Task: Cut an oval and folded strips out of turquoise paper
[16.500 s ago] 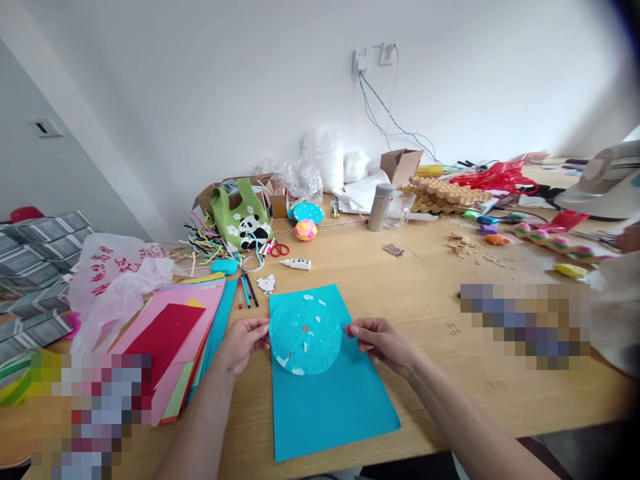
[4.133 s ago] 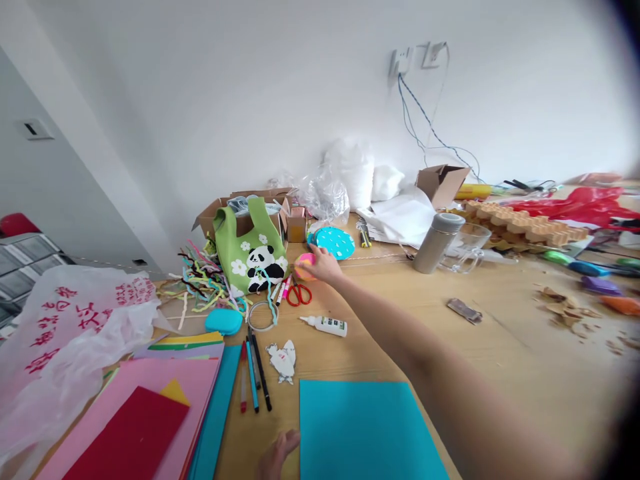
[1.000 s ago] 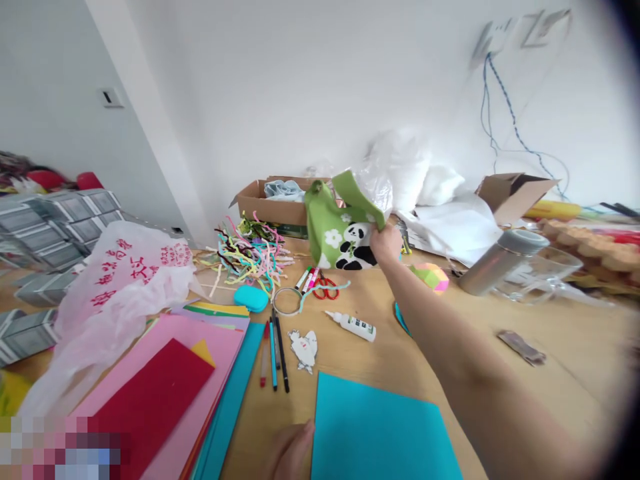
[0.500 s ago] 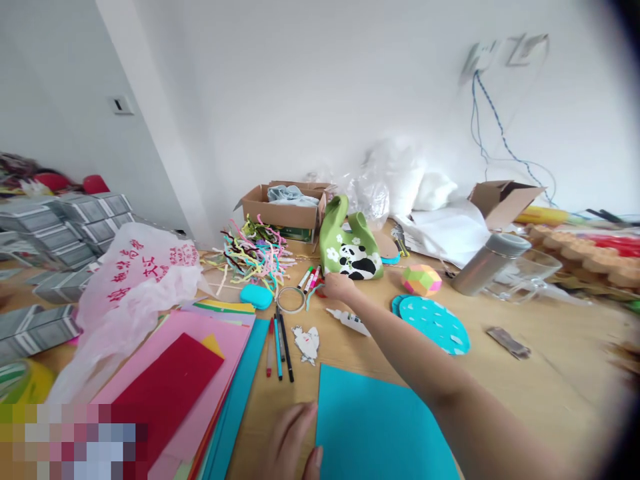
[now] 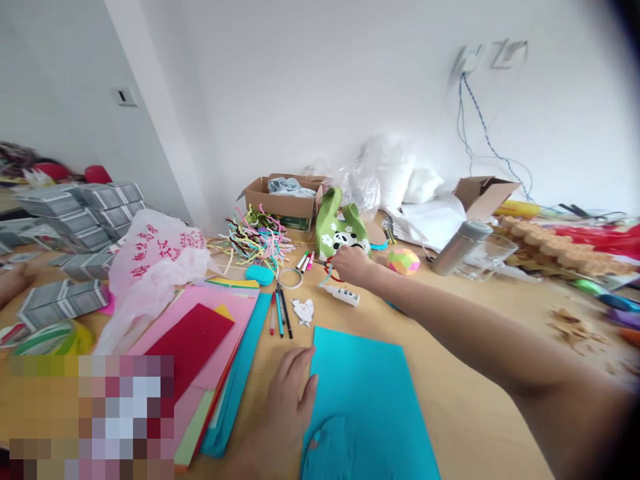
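Observation:
My right hand (image 5: 353, 265) reaches to the back of the table, its fingers closed just in front of the green panda bag (image 5: 345, 230). Thin red and pale blue strands (image 5: 327, 272) show at the fingertips; what they belong to is unclear. A white glue bottle (image 5: 344, 295) lies just below this hand. My left hand (image 5: 293, 387) rests with extended fingers at the left edge of a blue sheet (image 5: 367, 380). On that sheet's near part lies a cut blue piece (image 5: 333, 443). White paper cutouts (image 5: 303, 311) and several pens (image 5: 281, 310) lie beyond my left hand.
Coloured paper (image 5: 200, 340) and a plastic bag (image 5: 163, 250) lie left; pipe cleaners (image 5: 257, 237) lie behind. A tape ring (image 5: 290, 278) is near the markers. A steel flask (image 5: 460, 247), glass mug (image 5: 487, 257) and egg cartons (image 5: 555, 250) stand right. Another person's hand (image 5: 11, 283) shows far left.
My right hand has moved slightly right, away from the markers, with the red and pale blue strands. The view has shifted, showing more of my left hand and the cut blue piece.

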Tool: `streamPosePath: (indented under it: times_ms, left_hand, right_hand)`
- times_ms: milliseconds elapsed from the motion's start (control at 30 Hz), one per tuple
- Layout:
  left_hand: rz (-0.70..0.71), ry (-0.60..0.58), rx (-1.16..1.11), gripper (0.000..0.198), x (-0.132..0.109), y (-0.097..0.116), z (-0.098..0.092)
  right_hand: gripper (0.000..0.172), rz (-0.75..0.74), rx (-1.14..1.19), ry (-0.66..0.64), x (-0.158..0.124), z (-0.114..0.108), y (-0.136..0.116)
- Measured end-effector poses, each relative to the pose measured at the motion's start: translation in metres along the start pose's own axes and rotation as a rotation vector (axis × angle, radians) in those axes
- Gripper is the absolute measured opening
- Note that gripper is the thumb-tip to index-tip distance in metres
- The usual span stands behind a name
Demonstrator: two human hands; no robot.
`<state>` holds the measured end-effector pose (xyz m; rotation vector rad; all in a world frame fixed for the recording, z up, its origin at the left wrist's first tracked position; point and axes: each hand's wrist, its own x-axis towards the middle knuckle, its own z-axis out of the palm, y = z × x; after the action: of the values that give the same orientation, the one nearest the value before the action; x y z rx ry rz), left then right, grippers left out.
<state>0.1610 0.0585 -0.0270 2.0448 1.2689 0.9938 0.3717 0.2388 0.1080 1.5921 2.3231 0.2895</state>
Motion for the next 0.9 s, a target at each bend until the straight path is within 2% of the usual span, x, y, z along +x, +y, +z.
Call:
streamPosePath:
  times_ms: [133,233,333,467,533,633,767,900]
  left_hand:
    - [0.07,0.039,-0.005,0.039,0.006,-0.01,0.005]
    - [0.127,0.007,-0.023,0.047,0.01,-0.01,0.007]
    - [0.157,-0.008,-0.046,0.052,0.011,-0.005,0.008]
    - [0.225,0.048,0.006,0.035,0.008,0.001,0.012]
    - [0.241,0.057,0.033,0.036,0.007,0.002,0.015]
    - [0.228,0.011,0.073,0.043,0.008,0.002,0.015]
    - [0.08,0.006,0.19,0.042,0.012,-0.002,0.001]
    - [-0.116,-0.015,0.322,0.034,0.016,-0.012,-0.017]
  right_hand:
    - [0.019,-0.059,0.009,0.024,-0.055,-0.012,-0.043]
    - [0.018,-0.115,0.037,0.032,-0.1,-0.009,-0.07]
    - [0.021,-0.127,0.059,0.035,-0.134,0.0,-0.083]
    - [0.021,-0.09,0.086,0.019,-0.16,0.011,-0.089]
    - [0.02,-0.066,0.101,0.007,-0.168,0.016,-0.091]
    - [0.019,-0.008,0.127,-0.017,-0.18,0.022,-0.094]
    - [0.02,0.17,0.158,-0.071,-0.206,0.037,-0.081]
    - [0.02,0.403,0.194,-0.161,-0.253,0.071,-0.06]
